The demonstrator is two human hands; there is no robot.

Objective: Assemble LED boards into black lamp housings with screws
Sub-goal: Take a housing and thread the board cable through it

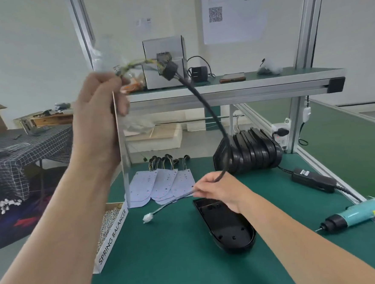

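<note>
My left hand is raised and grips a white LED board held edge-on, upright. From the board's top, thin wires run to a black grommet and a black sleeved cable. That cable curves down to my right hand, which pinches it low over the table. Its pale end with a white connector lies on the green mat. An open black lamp housing lies just below my right hand.
Several LED boards lie fanned out behind, with a row of black housings at the back right. A box of screws marked SPRING BALANCER stands at the left edge. A teal electric screwdriver and a black power adapter lie at the right.
</note>
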